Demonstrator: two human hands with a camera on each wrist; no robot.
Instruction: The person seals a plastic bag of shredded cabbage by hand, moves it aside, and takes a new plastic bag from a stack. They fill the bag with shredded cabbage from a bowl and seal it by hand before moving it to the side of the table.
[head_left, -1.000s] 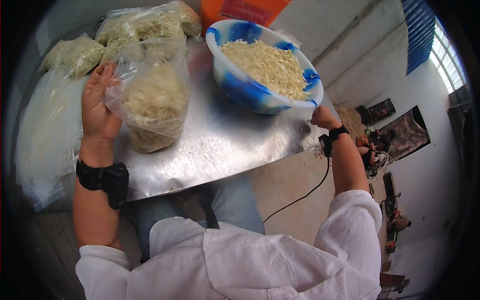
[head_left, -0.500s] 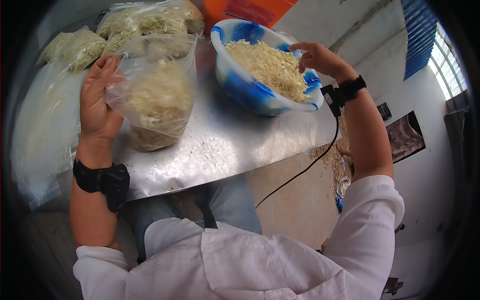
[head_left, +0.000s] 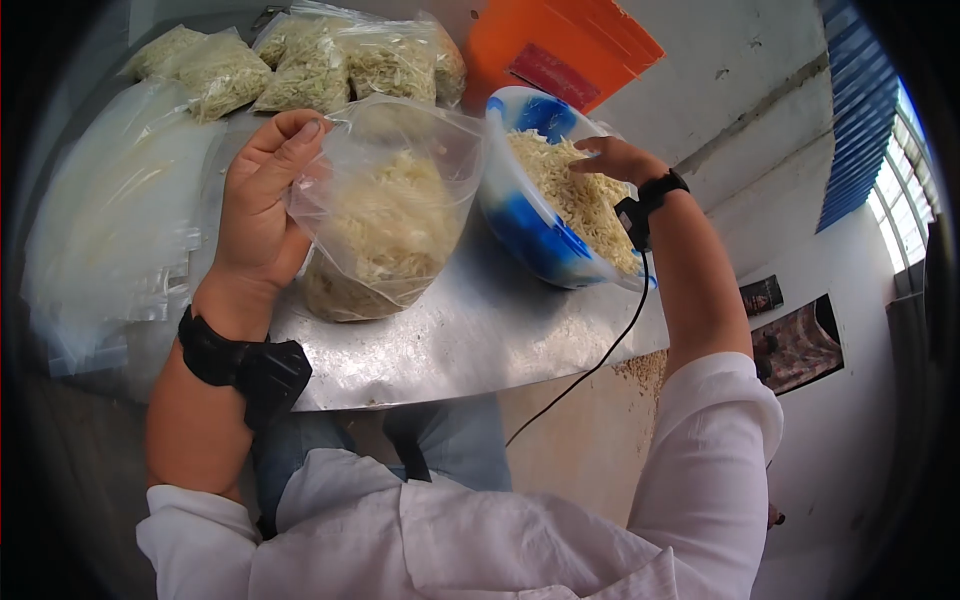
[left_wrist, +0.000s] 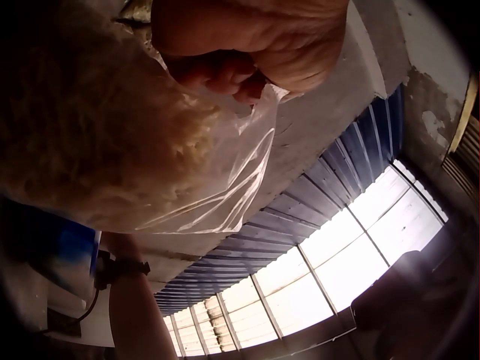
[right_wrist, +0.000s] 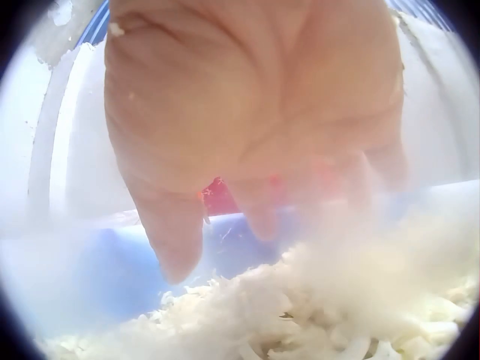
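Pinching bag [head_left: 385,215], left hand [head_left: 262,205], fingertips [right_wrist: 259,217] blurred, right hand [right_wrist: 255,112]

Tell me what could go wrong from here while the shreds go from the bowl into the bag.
1. The left hand pinches the bag by one side of its rim only; the mouth may sag and shreds miss it.
2. The bowl sits close to the table edge under the right hand; a push might slide it off.
3. The wrist cable hangs beside the bowl and could snag.
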